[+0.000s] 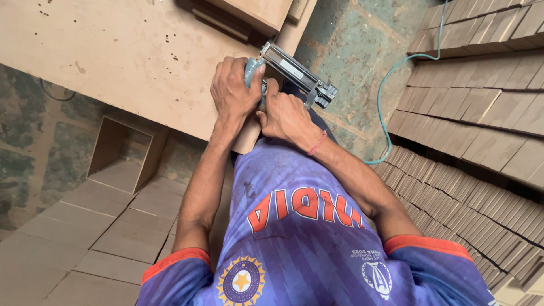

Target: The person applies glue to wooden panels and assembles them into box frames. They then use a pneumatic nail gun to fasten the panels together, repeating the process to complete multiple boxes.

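My left hand [233, 90] grips the teal handle of a pneumatic nail gun [297, 76], whose metal magazine points to the right. Just to its right, my right hand [286, 116] closes around the lower part of the same tool, a red thread on its wrist. The gun's nose rests at the edge of a large pale wooden board [119, 51] that fills the upper left. A teal air hose [388, 96] curls away from the tool toward the upper right.
Stacks of cut wooden boards [481, 107] rise in rows on the right. An open wooden box [127, 153] lies at the left on flat boards [85, 238] covering the floor. Patchy green floor [351, 39] shows at top centre.
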